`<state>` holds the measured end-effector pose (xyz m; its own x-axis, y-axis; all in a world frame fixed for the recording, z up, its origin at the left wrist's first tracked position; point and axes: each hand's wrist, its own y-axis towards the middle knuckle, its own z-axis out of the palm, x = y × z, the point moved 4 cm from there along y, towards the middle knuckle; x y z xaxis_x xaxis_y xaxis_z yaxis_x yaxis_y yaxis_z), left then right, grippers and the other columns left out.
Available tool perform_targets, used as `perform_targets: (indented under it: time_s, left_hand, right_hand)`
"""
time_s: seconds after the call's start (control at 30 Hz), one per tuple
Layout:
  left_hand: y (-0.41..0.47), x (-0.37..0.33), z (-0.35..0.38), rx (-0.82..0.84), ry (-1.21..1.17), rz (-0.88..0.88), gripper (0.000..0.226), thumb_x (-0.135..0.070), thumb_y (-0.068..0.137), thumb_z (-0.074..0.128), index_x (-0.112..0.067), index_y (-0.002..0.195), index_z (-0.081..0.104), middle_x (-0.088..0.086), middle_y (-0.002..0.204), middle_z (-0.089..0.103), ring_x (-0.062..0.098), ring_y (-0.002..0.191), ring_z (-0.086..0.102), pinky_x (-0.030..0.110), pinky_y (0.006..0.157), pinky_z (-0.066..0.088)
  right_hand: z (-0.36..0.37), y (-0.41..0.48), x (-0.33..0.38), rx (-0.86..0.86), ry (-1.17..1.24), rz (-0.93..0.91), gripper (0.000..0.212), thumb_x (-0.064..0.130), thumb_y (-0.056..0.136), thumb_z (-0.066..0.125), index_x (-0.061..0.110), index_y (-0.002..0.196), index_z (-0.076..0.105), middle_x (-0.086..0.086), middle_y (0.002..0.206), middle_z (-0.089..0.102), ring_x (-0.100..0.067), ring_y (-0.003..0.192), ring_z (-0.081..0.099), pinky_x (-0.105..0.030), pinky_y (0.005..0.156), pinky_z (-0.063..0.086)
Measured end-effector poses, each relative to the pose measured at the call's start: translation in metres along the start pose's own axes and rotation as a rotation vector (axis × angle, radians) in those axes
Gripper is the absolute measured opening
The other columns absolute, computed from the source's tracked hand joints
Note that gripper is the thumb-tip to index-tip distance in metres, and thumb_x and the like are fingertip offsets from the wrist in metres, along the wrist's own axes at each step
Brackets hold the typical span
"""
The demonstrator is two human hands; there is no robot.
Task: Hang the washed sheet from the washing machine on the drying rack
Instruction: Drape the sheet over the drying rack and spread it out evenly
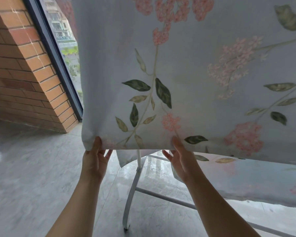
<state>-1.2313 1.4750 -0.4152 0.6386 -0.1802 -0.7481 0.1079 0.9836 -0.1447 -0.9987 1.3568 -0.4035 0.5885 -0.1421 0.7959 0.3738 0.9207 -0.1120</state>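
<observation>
While draped, sheet (186, 69) in both hands.

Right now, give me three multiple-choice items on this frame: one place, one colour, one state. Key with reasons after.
1. Where does the left hand hold the sheet?
A. bottom left corner
B. top edge
C. middle

2. What colour are the printed flowers?
A. yellow
B. pink
C. purple

3. What state is the sheet in?
A. bunched on the floor
B. folded in a stack
C. hanging, both hands on its lower hem

Key:
1 A, the thumb pinches the corner nearest the brick wall.
2 B, pink clusters with green leaves on pale blue.
3 C, the right hand also has a grip on the hem, above the drying rack leg.
</observation>
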Motion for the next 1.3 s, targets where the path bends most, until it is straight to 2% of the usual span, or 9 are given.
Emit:
perform_targets:
  time_s: [0.07,0.2,0.37,0.53,0.67,0.9,1.1,1.2,1.3]
  left_hand:
    - [-0.004,0.007,-0.005,-0.013,0.046,-0.006,0.035,-0.021,0.096,0.05,-0.021,0.131,0.049,-0.005,0.115,0.068,0.01,0.101,0.067,0.036,0.086,0.05]
    - [-0.008,0.023,-0.013,-0.058,0.115,-0.028,0.021,-0.019,0.098,0.047,-0.021,0.119,0.053,-0.002,0.113,0.065,0.013,0.099,0.065,0.037,0.089,0.048]
    - [-0.01,0.046,-0.024,-0.102,0.203,-0.081,0.023,-0.019,0.099,0.048,-0.015,0.121,0.05,0.002,0.112,0.064,0.021,0.104,0.062,0.041,0.094,0.046]
    - [-0.016,0.067,-0.023,-0.145,0.237,-0.134,0.022,-0.02,0.099,0.048,-0.014,0.12,0.05,0.004,0.111,0.063,0.021,0.098,0.063,0.044,0.098,0.043]
    - [-0.017,0.081,-0.028,-0.202,0.288,-0.202,0.022,-0.023,0.099,0.049,-0.012,0.118,0.052,0.007,0.112,0.064,0.022,0.096,0.064,0.043,0.096,0.045]
    - [-0.023,0.097,-0.031,-0.289,0.376,-0.341,0.011,-0.025,0.099,0.05,-0.019,0.091,0.055,0.002,0.106,0.066,0.018,0.091,0.064,0.04,0.092,0.043]
    - [-0.02,0.096,-0.027,-0.32,0.248,-0.333,0.017,-0.02,0.097,0.052,-0.011,0.111,0.055,0.005,0.113,0.064,0.02,0.096,0.063,0.037,0.094,0.045]
    - [-0.019,0.096,-0.028,-0.321,0.271,-0.302,0.018,-0.02,0.097,0.052,-0.011,0.113,0.056,0.004,0.113,0.064,0.02,0.093,0.065,0.037,0.09,0.046]
    - [-0.023,0.101,-0.028,-0.339,0.328,-0.307,0.017,-0.021,0.099,0.049,-0.01,0.109,0.056,0.004,0.111,0.064,0.017,0.086,0.066,0.038,0.088,0.046]
  right_hand:
    - [0.008,0.001,-0.005,-0.014,-0.04,-0.046,0.029,0.019,0.08,0.066,0.029,0.107,0.063,0.006,0.108,0.07,-0.02,0.111,0.061,-0.043,0.093,0.048]
    - [0.003,0.003,-0.014,-0.092,-0.133,-0.102,0.027,0.014,0.087,0.062,0.033,0.107,0.059,0.006,0.109,0.067,-0.023,0.111,0.059,-0.04,0.088,0.051]
    - [-0.019,0.002,-0.02,-0.191,-0.196,-0.102,0.024,0.015,0.09,0.06,0.031,0.108,0.059,0.001,0.116,0.065,-0.021,0.112,0.06,-0.038,0.09,0.05]
    - [-0.035,-0.002,-0.027,-0.258,-0.236,-0.078,0.019,0.019,0.09,0.061,0.03,0.105,0.059,0.002,0.114,0.065,-0.019,0.109,0.06,-0.036,0.092,0.048]
    - [-0.046,-0.005,-0.031,-0.305,-0.244,-0.073,0.022,0.021,0.087,0.063,0.031,0.106,0.058,0.003,0.114,0.065,-0.019,0.108,0.062,-0.032,0.086,0.051]
    - [-0.067,-0.009,-0.042,-0.389,-0.236,-0.052,0.02,0.017,0.089,0.062,0.031,0.102,0.058,0.002,0.112,0.065,-0.023,0.108,0.06,-0.031,0.077,0.05]
    - [-0.074,-0.013,-0.039,-0.318,-0.086,0.047,0.028,0.016,0.086,0.064,0.026,0.111,0.057,-0.004,0.118,0.064,-0.025,0.111,0.059,-0.042,0.092,0.046]
    - [-0.086,-0.017,-0.027,-0.354,-0.032,0.019,0.034,0.019,0.079,0.066,0.023,0.111,0.057,-0.001,0.116,0.065,-0.022,0.111,0.059,-0.043,0.097,0.043]
    - [-0.096,-0.024,-0.025,-0.385,-0.11,0.012,0.022,0.015,0.084,0.063,0.021,0.105,0.058,0.001,0.109,0.066,-0.021,0.109,0.059,-0.043,0.097,0.043]
